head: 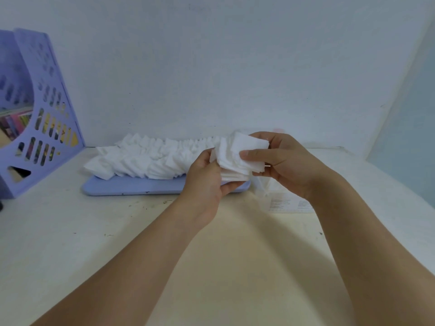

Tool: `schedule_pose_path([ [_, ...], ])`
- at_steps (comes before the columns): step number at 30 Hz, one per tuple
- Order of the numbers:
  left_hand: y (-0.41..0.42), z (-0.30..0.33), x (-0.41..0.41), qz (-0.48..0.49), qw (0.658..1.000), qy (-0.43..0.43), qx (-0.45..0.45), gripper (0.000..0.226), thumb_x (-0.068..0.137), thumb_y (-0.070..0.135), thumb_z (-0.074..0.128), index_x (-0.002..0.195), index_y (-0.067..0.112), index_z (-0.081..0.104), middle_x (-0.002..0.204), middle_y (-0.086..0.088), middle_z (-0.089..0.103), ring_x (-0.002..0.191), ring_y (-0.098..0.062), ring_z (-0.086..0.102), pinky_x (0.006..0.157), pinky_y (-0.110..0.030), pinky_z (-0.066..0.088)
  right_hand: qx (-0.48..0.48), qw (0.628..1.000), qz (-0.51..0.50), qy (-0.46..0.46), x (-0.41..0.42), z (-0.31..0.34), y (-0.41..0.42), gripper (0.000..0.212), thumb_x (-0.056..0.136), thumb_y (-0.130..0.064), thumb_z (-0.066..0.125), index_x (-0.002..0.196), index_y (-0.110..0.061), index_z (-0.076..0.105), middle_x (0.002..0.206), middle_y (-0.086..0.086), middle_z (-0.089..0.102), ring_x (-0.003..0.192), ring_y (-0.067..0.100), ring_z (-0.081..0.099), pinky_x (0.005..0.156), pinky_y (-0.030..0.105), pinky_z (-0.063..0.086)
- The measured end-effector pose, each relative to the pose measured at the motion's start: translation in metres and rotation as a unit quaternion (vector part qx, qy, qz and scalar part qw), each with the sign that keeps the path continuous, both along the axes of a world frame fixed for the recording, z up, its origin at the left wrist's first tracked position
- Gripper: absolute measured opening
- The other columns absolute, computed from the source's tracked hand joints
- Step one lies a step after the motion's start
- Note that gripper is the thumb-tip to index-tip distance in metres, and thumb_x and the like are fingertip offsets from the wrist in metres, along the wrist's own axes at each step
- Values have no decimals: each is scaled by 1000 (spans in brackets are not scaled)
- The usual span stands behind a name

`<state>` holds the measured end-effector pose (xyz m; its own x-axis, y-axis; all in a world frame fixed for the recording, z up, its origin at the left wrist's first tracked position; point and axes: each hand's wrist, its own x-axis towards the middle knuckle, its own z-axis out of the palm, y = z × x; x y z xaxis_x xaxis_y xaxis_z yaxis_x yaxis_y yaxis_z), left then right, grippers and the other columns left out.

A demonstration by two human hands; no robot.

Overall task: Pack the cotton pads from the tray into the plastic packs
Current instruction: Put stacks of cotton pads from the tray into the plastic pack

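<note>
A lavender tray [131, 185] lies near the wall with a long heap of white square cotton pads [146, 156] on it. Above the tray's right end, both hands hold a loose stack of cotton pads [237, 158]. My left hand [204, 182] grips the stack from below and the left. My right hand [280, 161] pinches it from the right, thumb on the front pad. A clear plastic pack [282, 198] with a printed label lies flat on the table to the right of the tray, partly hidden behind my right hand.
A purple perforated file holder [40, 109] stands at the left edge with coloured items inside. The table [211, 255] is cream-white with small dark specks. A white wall runs close behind the tray, and a side wall closes in at the right.
</note>
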<state>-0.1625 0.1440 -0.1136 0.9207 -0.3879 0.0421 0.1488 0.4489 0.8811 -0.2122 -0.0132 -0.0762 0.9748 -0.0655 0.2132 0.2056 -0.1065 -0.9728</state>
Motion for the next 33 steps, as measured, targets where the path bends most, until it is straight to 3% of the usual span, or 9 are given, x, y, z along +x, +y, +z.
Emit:
schedule_pose_path([
  [4,-1,4,-1,-45,995,88,-31,29,107,16,44,127,6,61,113,-15,73,98,-30,71,77,-42,62,3,1000,6,17,0,-1,-1,16,89,-2,70,103,-9,71,95,4,74,89,17,72,72,25,57],
  [9,3,10,-3,-75,992,91,-51,56,103,57,37,110,11,69,98,-12,77,87,-26,73,92,-45,54,-28,999,15,28,-1,-2,0,22,89,-5,71,111,-8,71,99,4,75,91,16,72,73,24,55],
  [13,1,8,-4,-67,996,51,-5,25,103,23,47,111,10,66,100,-11,73,88,-24,71,84,-42,58,-28,999,11,36,1,-5,0,22,90,-5,70,112,-8,71,104,6,76,95,17,72,76,25,56],
  [16,-1,3,1,-34,999,38,15,31,100,8,45,128,7,60,115,-16,69,102,-29,69,86,-43,59,-1,999,7,38,4,-8,1,25,92,-7,69,117,-3,70,111,11,75,102,22,73,81,29,58],
  [18,0,1,4,-14,999,30,27,35,100,3,43,131,8,58,122,-18,66,109,-33,66,91,-43,56,-4,999,-15,28,6,-10,2,25,93,-8,68,117,-3,70,110,10,75,101,22,72,86,33,59],
  [20,2,1,7,11,999,31,31,32,101,1,41,126,10,58,123,-16,64,104,-29,65,84,-38,56,7,998,-57,9,8,-11,3,23,92,-6,69,114,-4,72,101,6,76,94,17,71,79,28,59],
  [23,4,0,11,35,999,18,30,28,101,2,45,122,15,58,118,-9,62,96,-20,64,75,-31,56,108,986,-123,-37,7,-4,-3,27,90,-5,72,117,-7,70,95,1,74,88,13,69,69,20,55],
  [26,4,-1,13,56,997,-13,47,29,100,2,51,122,19,57,115,-3,61,95,-17,65,73,-29,59,182,978,-89,-52,3,4,-7,26,88,-7,73,112,-15,70,91,-2,73,77,10,67,64,20,54],
  [33,3,-3,9,19,998,-47,34,35,96,1,59,129,13,61,122,-10,71,111,-27,70,97,-43,57,44,993,-111,-19,9,-13,20,34,84,-6,78,116,-4,68,104,18,76,90,25,74,79,34,60],
])
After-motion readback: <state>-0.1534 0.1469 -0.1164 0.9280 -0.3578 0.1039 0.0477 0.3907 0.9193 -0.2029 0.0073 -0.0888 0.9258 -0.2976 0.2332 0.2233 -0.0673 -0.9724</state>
